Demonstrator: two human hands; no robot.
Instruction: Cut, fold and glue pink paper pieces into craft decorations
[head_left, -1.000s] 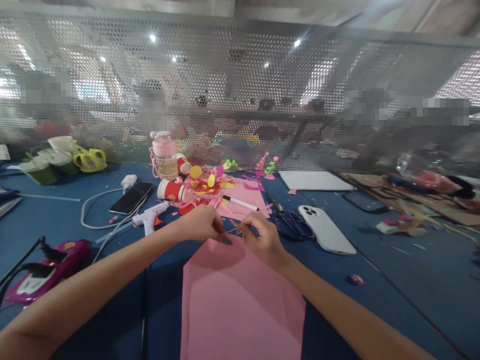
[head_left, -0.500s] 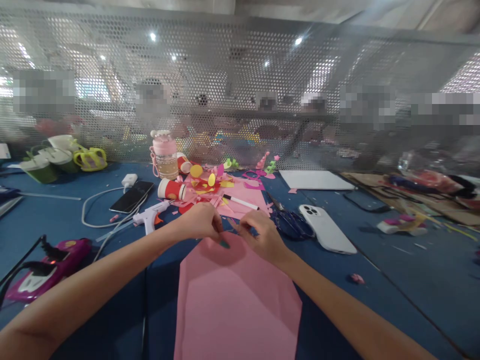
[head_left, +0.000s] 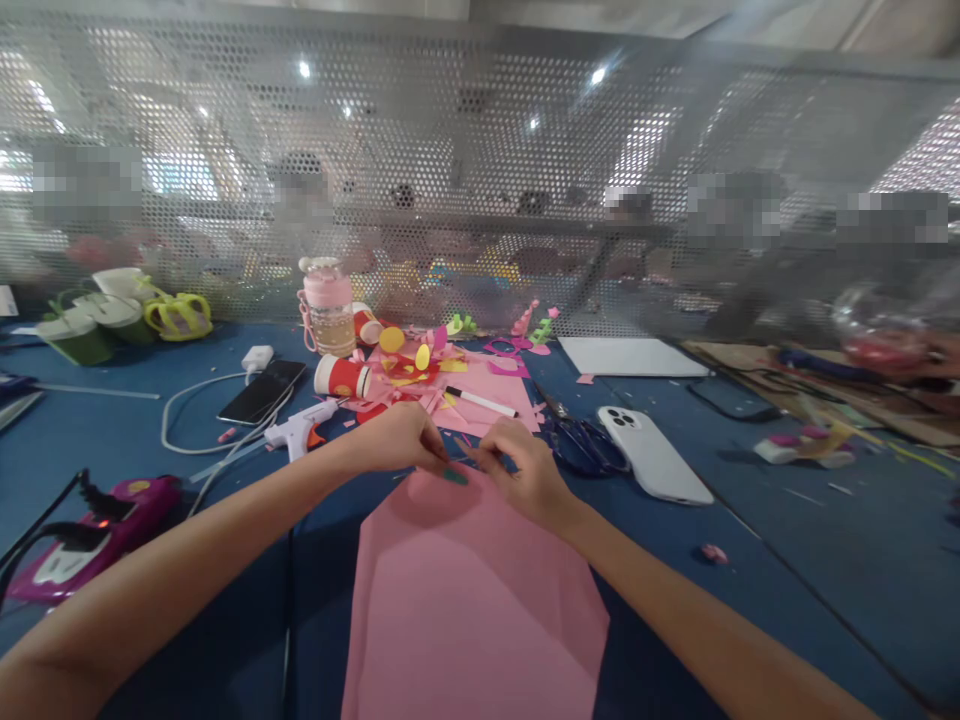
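Slightly shifted, pink paper (head_left: 472, 590) points lengthwise away; left hand (head_left: 401, 440) and right hand (head_left: 525, 470) grip pinched on far tip.

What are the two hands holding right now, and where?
Both the left hand and right hand pinch a thin stick by its ends, above the pink paper.

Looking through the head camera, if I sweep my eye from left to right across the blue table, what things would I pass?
Purple gadget with black cable → black phone → white glue gun → left hand → right hand, both at the far edge of the pink paper → scissors → white phone → small pink scrap.
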